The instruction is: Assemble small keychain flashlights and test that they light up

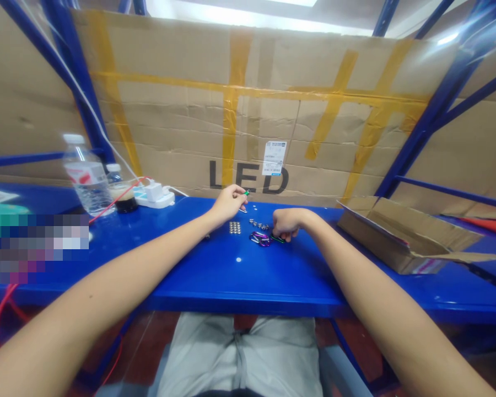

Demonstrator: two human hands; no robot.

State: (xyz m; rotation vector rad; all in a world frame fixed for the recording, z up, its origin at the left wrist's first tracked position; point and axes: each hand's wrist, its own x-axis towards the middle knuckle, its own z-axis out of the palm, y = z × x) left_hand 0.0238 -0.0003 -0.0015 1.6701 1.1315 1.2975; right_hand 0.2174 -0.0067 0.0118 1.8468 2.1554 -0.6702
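Note:
Over the far part of the blue table, my left hand (228, 202) is closed in a pinch on a small green piece (247, 193), perhaps a carabiner. My right hand (287, 222) has its fingers curled down at the tabletop, on a green carabiner (278, 239) that they partly cover. Just left of it lie purple carabiners (260, 239), some overlapping. Behind these is a loose row of small silver metal parts (259, 224). Several round silver pieces (235, 227) are set out in a tidy grid below my left hand.
An open cardboard box (409, 231) stands on the right of the blue table (240, 281). At left are a water bottle (86, 176), a dark-liquid bottle (123, 193) and a white power strip (157, 196) with cables. A large cardboard sheet (169, 127) closes off the back.

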